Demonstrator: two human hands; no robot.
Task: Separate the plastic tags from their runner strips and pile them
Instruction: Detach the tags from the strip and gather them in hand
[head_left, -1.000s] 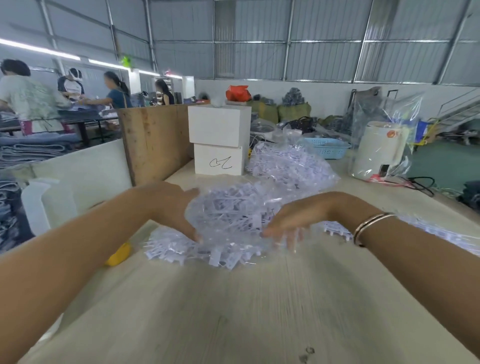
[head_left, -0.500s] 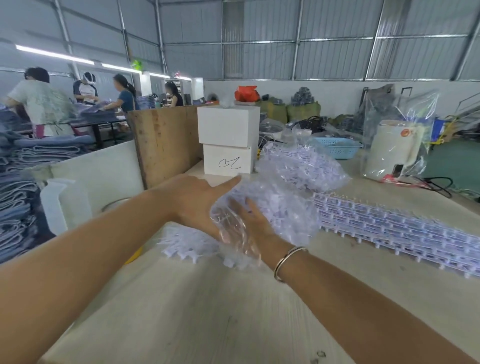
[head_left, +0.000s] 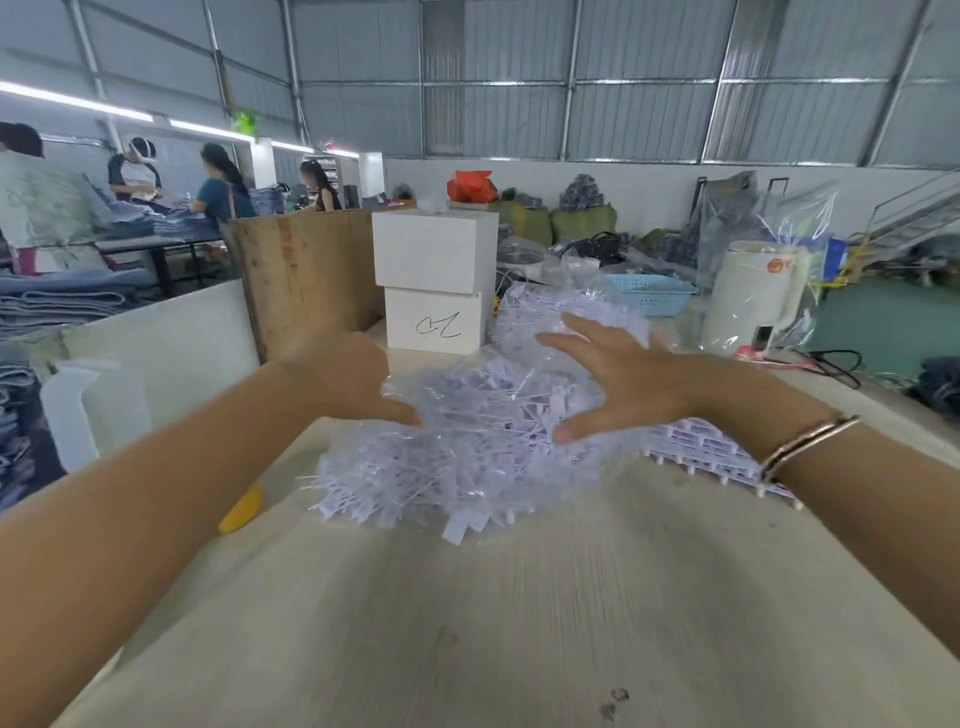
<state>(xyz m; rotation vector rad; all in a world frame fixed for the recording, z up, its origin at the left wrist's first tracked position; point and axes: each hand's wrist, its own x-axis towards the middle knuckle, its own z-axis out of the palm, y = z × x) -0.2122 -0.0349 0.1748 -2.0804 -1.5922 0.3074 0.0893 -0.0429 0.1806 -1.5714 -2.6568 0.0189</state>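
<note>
A pale wooden table (head_left: 519, 623) is closest. On it sits a heap of little white tags (head_left: 415, 478) (some under clear plastic). The left hand (head_left: 348, 384) presses its side; its fingers are hidden. The right hand (head_left: 618, 379) rests on top, fingers spread. Tag strips (head_left: 711, 447) lie beside it. Two white boxes (head_left: 436, 280) stand behind.

On the table (head_left: 467, 623) a pile of tags (head_left: 447, 467) lies between the left hand (head_left: 343, 379) and right hand (head_left: 623, 379), strips (head_left: 701, 447) to its right under the right wrist, two stacked boxes (head_left: 434, 280) behind it, a basket (head_left: 649, 293) farther right.
</note>
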